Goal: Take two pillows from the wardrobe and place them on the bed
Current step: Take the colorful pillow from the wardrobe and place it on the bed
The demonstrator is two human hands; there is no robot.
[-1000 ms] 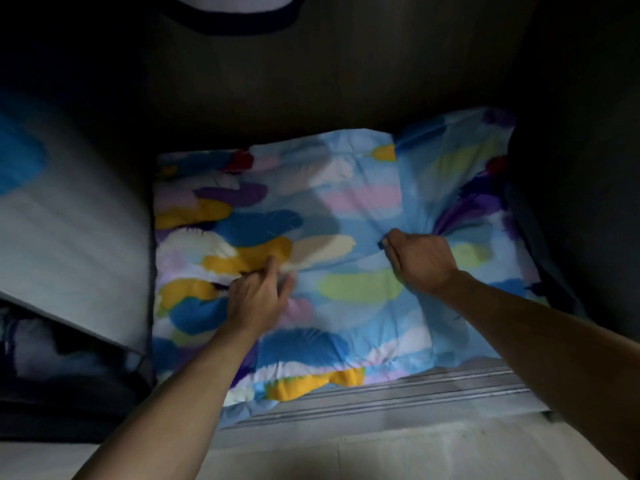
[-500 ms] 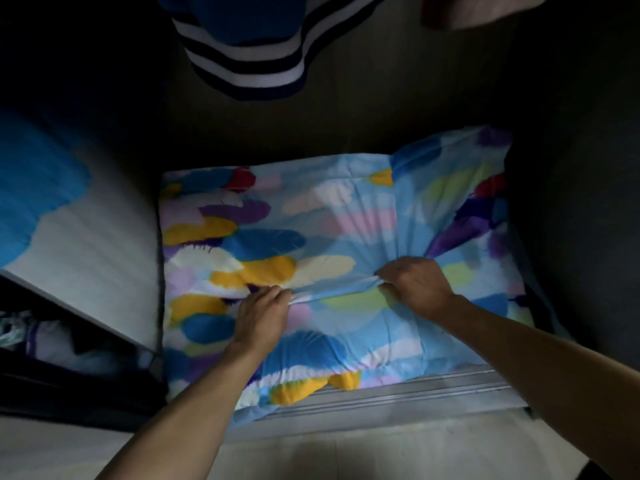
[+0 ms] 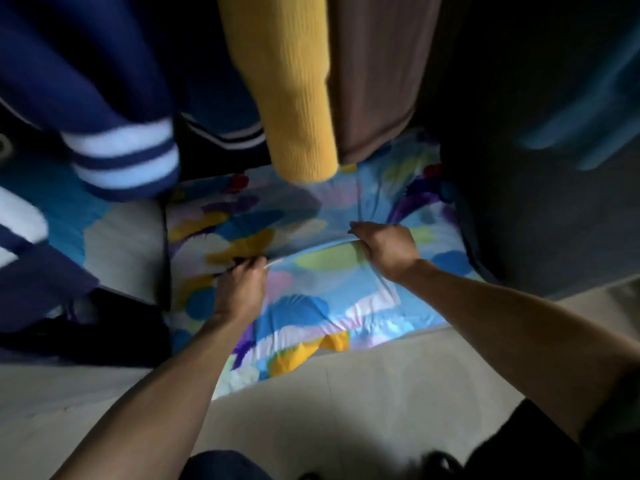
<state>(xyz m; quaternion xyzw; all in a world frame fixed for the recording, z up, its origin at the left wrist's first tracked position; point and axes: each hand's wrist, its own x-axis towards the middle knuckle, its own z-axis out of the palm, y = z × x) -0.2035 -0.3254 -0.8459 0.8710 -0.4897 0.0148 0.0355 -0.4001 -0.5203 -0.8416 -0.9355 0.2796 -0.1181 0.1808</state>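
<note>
Head view: the pillow (image 3: pixel 311 289) is pinched by left hand (image 3: pixel 239 289) and right hand (image 3: pixel 388 249), each grip clenched on fabric, for lifting out of the wardrobe.

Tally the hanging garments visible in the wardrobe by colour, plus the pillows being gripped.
Navy with white stripes: 1
Yellow knit: 1
Brown: 1
Patterned pillow, gripped by left hand and right hand: 1
Total: 4

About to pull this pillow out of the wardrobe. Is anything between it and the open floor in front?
Nothing visible blocks the way out. The pillow already overhangs the wardrobe's front edge onto the floor, with the left hand and right hand gripping it. The yellow garment hangs over its rear part and may brush it.
</note>
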